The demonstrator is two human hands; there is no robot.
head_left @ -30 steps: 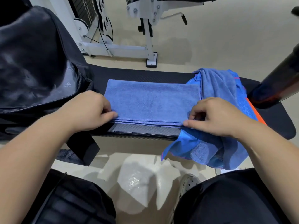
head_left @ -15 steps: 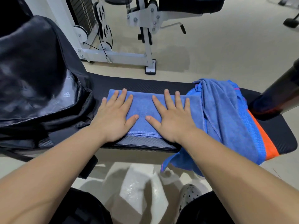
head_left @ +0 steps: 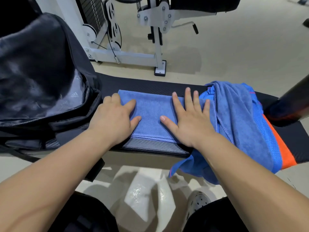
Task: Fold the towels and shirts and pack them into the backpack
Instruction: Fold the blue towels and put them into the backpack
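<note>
— How are the task's things looking, going from the left?

— The black backpack (head_left: 41,72) is filling the upper left of the frame, sitting at the bench's left end with its zip gaping open. Just right of it, the left hand (head_left: 113,121) is lying palm down on the left end of the folded blue towel (head_left: 150,113), with thumb and forefinger spread flat, gripping nothing. The towel is lying as a neat rectangle at the centre of the frame. The right hand (head_left: 190,121) is pressing its right end with straight, splayed fingers, also holding nothing. At centre right, an unfolded heap (head_left: 237,118) of blue cloth with an orange panel is draping over the bench's near edge.

— Anything proving hard to read?

— The left hand's outer fingers are bending at the towel's edge, and I cannot tell whether they are hooking under it. A dark cylinder (head_left: 291,104) is running out of the frame at the right edge.

— And the surroundings?

— Everything is resting on a black padded bench (head_left: 150,84). A white gym machine (head_left: 125,54) is standing on the beige floor (head_left: 234,52) at the top.
</note>
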